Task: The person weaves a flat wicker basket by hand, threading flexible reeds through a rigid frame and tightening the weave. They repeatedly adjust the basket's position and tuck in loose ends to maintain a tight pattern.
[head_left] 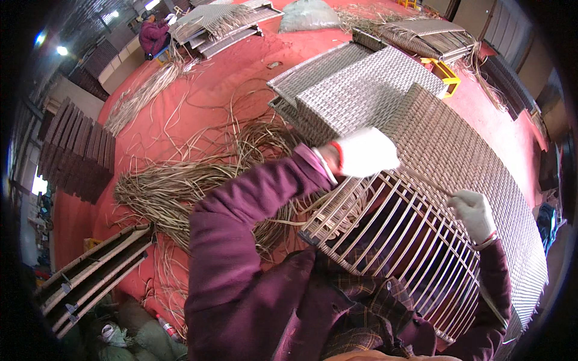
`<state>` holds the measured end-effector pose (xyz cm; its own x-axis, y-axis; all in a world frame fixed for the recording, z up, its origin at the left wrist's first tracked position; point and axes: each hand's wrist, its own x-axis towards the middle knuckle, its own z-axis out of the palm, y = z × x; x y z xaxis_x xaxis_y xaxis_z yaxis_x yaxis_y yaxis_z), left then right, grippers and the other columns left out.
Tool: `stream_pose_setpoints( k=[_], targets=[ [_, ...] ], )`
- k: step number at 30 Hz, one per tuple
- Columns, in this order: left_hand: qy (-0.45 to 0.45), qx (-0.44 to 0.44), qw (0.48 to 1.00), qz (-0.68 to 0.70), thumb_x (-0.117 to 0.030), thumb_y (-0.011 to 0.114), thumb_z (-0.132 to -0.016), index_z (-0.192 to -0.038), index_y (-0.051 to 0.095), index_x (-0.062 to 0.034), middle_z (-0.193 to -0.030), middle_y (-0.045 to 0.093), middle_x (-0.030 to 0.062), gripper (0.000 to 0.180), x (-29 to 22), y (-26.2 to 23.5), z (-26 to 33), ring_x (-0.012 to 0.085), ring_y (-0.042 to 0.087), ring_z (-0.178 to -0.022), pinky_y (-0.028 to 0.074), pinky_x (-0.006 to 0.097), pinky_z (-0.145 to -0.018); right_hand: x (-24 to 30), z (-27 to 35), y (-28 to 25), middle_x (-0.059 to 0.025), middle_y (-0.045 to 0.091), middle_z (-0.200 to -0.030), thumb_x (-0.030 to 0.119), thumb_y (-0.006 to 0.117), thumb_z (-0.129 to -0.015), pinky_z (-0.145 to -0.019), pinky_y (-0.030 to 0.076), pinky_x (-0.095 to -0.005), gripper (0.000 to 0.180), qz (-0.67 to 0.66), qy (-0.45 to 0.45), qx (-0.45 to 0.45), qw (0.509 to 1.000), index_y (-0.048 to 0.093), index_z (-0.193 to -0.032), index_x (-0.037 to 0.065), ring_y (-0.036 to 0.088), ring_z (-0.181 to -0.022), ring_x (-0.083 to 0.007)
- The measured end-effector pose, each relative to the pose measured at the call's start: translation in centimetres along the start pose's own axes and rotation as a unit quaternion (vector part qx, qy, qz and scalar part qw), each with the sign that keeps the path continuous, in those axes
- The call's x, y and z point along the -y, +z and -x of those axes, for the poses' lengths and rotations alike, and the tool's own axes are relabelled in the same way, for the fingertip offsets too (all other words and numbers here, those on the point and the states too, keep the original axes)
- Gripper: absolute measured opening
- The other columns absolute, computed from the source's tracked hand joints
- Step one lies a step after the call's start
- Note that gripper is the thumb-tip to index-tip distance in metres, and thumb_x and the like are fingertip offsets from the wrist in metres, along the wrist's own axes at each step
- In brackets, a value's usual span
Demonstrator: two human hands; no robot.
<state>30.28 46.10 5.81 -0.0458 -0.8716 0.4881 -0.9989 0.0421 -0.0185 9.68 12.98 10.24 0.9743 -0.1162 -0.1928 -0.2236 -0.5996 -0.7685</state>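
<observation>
A large curved wicker panel (475, 157) lies across my lap and to my right. Its far part is densely woven in grey-brown strips, while bare parallel strands (415, 253) show on the near side. My left hand (365, 153), in a white glove slightly smeared by motion, is closed at the weave's left edge. From there a thin brown wicker strip (425, 180) stretches to my right hand (473, 218), also white-gloved, whose fingers curl round it. The strip runs along the border between weave and bare strands. The left hand's fingertips are hard to make out.
Loose wicker strips (174, 186) pile on the red floor (205, 90) at left. Finished woven pieces (361, 90) stand ahead, near a yellow stool (444, 77). Dark stacked panels (77, 147) rise at far left. Another person (154, 37) sits at the back left.
</observation>
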Motion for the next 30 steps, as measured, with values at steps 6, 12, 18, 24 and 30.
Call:
stream_pose_setpoints(
  k=[6, 12, 18, 24, 30],
  targets=[
    [-0.24, 0.239, 0.929, -0.149, -0.014, 0.072, -0.085, -0.112, 0.081, -0.0157, -0.097, 0.078, 0.0094, 0.029, 9.3, -4.7, 9.3, 0.0328, 0.075, -0.093, 0.059, 0.046, -0.082, -10.2, 0.5, -5.9, -0.0006, 0.057, -0.066, 0.017, 0.063, -0.094, -0.056, 0.041, -0.0295, 0.023, 0.07, 0.093, -0.128, 0.985, 0.074, -0.082, 0.001, 0.048, -0.057, -0.0104],
    [-0.29, 0.016, 0.95, -0.111, -0.02, 0.059, -0.102, -0.122, 0.074, -0.0047, -0.113, 0.076, 0.0155, 0.029, 2.7, -1.6, 1.9, 0.034, 0.072, -0.109, 0.055, 0.046, -0.102, -4.2, -2.4, 0.1, -0.0026, 0.057, -0.071, 0.019, 0.063, -0.098, -0.059, 0.042, -0.0303, 0.023, 0.069, 0.013, -0.091, 0.993, 0.073, -0.085, 0.002, 0.051, -0.063, -0.0113],
    [-0.255, 0.024, 0.939, 0.23, -0.019, 0.056, -0.102, -0.116, 0.067, -0.0022, -0.107, 0.073, 0.0171, 0.024, -6.9, 1.7, -5.1, 0.0402, 0.071, -0.103, 0.055, 0.051, -0.095, 4.8, -3.9, 7.3, -0.006, 0.071, -0.077, 0.015, 0.063, -0.105, -0.059, 0.05, -0.0295, 0.024, -0.002, -0.075, 0.063, 0.995, 0.077, -0.111, -0.003, 0.062, -0.065, -0.0113],
    [-0.081, 0.049, 0.995, -0.008, -0.024, 0.061, -0.099, -0.102, 0.077, -0.0112, -0.092, 0.073, 0.0097, 0.02, 1.0, -2.0, 1.5, 0.0317, 0.072, -0.086, 0.058, 0.046, -0.079, 3.2, -3.1, 4.5, -0.0053, 0.065, -0.071, 0.013, 0.062, -0.104, -0.056, 0.047, -0.0306, 0.021, 0.096, -0.005, 0.027, 0.995, 0.076, -0.097, -0.001, 0.055, -0.06, -0.0112],
    [-0.136, -0.026, 0.982, 0.131, -0.022, 0.059, -0.106, -0.128, 0.07, 0.0001, -0.127, 0.074, 0.0199, 0.034, -2.8, 0.7, -0.7, 0.0358, 0.072, -0.113, 0.057, 0.045, -0.099, 3.3, -2.9, 7.5, -0.0166, 0.066, -0.076, 0.014, 0.064, -0.101, -0.065, 0.051, -0.0396, 0.021, 0.102, -0.12, 0.04, 0.987, 0.074, -0.099, -0.004, 0.063, -0.066, -0.023]
  ],
)
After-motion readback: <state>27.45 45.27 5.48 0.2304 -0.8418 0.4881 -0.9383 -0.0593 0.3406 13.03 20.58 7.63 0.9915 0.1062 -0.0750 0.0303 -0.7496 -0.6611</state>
